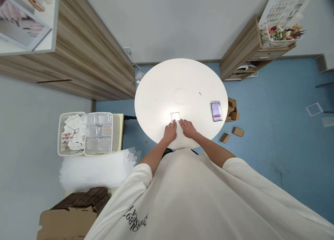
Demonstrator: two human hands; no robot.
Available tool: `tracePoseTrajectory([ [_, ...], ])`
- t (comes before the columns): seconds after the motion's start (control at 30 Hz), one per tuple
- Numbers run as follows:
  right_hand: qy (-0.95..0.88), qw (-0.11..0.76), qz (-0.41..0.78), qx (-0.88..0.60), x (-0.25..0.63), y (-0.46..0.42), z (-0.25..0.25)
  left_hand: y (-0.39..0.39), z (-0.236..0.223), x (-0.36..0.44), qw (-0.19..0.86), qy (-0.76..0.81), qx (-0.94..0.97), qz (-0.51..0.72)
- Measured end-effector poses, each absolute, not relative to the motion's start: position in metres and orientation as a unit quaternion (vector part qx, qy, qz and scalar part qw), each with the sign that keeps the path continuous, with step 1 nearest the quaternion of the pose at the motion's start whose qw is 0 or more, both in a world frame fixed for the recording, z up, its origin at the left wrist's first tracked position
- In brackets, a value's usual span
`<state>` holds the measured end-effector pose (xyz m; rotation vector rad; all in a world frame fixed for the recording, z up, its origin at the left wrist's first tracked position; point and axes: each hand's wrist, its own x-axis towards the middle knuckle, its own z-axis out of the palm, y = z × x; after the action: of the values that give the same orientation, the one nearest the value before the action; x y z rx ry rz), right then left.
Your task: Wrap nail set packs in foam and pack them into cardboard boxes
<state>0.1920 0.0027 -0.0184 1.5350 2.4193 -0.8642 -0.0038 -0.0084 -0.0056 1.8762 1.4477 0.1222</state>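
A small, flat, clear or white rectangle with a thin grey outline lies on the round white table, close to its front edge. What it is made of is too small to tell. My left hand rests palm down, fingers stretched to the rectangle's lower left corner; a ring shows on one finger. From the other side my right hand reaches flat toward the lower right corner, fingertips at or just touching it. Neither hand is wrapped around anything.
A phone lies at the table's right. Small cardboard boxes are on the floor beyond. At left stand white baskets with packets and clear boxes, above a stack of white translucent sheets. Wooden cabinets flank the table.
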Motion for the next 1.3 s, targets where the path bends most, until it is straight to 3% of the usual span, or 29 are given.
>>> tracePoseTrajectory([
  [0.23, 0.793, 0.118, -0.307, 0.513, 0.134, 0.044, -0.016, 0.021, -0.004, -0.045, 0.374, 0.594, 0.710, 0.051],
  [0.47, 0.794, 0.155, -0.317, 0.495, 0.132, 0.049, -0.007, 0.018, 0.000, -0.061, 0.389, 0.589, 0.707, 0.043],
  [0.77, 0.843, 0.179, -0.268, 0.430, 0.103, 0.024, 0.002, -0.041, 0.033, -0.120, 0.349, 0.687, 0.629, 0.105],
  [1.03, 0.873, 0.209, -0.285, 0.336, 0.033, 0.016, 0.024, -0.109, 0.048, -0.161, 0.326, 0.744, 0.557, 0.173],
  [1.3, 0.896, 0.187, -0.271, 0.299, -0.061, -0.008, 0.044, -0.148, 0.063, -0.232, 0.229, 0.789, 0.503, 0.268],
])
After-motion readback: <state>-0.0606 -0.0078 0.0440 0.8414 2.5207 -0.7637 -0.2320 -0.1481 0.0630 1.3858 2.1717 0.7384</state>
